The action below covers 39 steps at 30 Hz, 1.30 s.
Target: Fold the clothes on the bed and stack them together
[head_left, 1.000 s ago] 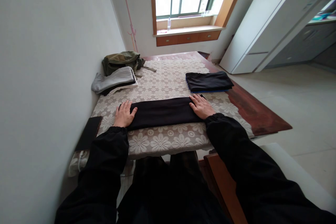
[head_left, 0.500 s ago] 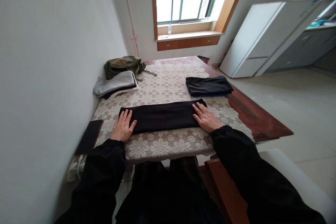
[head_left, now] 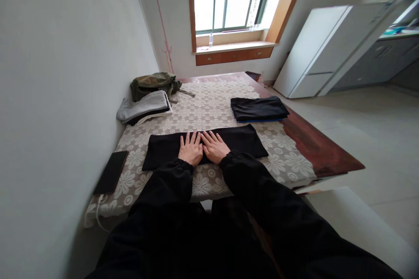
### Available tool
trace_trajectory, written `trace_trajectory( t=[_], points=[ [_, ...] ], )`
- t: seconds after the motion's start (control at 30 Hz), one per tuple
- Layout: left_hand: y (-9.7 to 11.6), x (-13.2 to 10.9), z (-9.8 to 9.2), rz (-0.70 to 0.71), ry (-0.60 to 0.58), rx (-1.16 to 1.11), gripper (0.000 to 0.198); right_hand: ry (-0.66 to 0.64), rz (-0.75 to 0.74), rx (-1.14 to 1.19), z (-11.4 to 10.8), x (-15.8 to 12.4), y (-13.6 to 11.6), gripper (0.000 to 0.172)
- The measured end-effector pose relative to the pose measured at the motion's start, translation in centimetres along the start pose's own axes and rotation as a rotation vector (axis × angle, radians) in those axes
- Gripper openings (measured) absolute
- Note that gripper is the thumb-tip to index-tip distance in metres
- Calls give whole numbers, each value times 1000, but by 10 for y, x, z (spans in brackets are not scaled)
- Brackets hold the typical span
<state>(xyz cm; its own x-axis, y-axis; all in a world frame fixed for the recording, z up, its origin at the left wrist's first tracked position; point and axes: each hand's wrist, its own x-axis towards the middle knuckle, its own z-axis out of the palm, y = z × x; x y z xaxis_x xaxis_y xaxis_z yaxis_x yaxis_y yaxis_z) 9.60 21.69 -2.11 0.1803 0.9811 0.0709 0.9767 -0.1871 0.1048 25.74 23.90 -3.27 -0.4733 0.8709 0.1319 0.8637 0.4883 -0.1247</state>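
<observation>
The table (head_left: 314, 148) runs away from both hands, its lace cloth (head_left: 209, 104) covering all but a bare wooden strip on the right-hand side; its near edge is cut off from sight by the person's black sleeves, and the wall closes in on the left-hand side. Directly under the palms lies the long folded black garment (head_left: 163, 150), stretching well out to either side of them, its middle hidden by the hands. The left hand (head_left: 190, 150) and right hand (head_left: 214, 147) rest flat on it, side by side and touching, fingers spread, gripping nothing. Beyond the right hand, well apart, sits a folded black stack (head_left: 258, 109); beyond the left, a grey and olive clothes pile (head_left: 149, 96), its layers hard to tell apart. Left of the left hand, near the table edge, lies a dark phone (head_left: 111, 178). Open lace lies between the garment and both piles.
</observation>
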Motion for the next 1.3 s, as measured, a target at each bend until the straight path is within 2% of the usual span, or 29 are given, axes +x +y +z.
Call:
trace_trajectory(
  t=[0.07, 0.13, 0.43, 0.53, 0.83, 1.03, 1.17, 1.3],
  points=[
    [5, 19, 6, -16, 24, 2, 60, 30, 14, 11, 6, 16, -6, 61],
    [4, 27, 11, -15, 32, 4, 60, 60, 15, 23, 11, 22, -4, 60],
    [-4, 28, 19, -6, 66, -11, 60, 86, 21, 36, 14, 18, 1, 60],
    [-14, 28, 18, 25, 59, -9, 60, 73, 22, 25, 12, 18, 7, 59],
    [-73, 14, 4, -79, 27, 8, 68, 55, 147, -64, 2, 3, 66, 61],
    [-104, 6, 0, -81, 28, 15, 69, 69, 240, -119, -1, -13, 109, 60],
    [-121, -2, -2, -68, 20, 21, 67, 82, 250, -117, 0, -23, 135, 59],
    [-129, -10, -3, -54, 28, 32, 65, 91, 241, -92, 1, -27, 149, 61]
  ],
)
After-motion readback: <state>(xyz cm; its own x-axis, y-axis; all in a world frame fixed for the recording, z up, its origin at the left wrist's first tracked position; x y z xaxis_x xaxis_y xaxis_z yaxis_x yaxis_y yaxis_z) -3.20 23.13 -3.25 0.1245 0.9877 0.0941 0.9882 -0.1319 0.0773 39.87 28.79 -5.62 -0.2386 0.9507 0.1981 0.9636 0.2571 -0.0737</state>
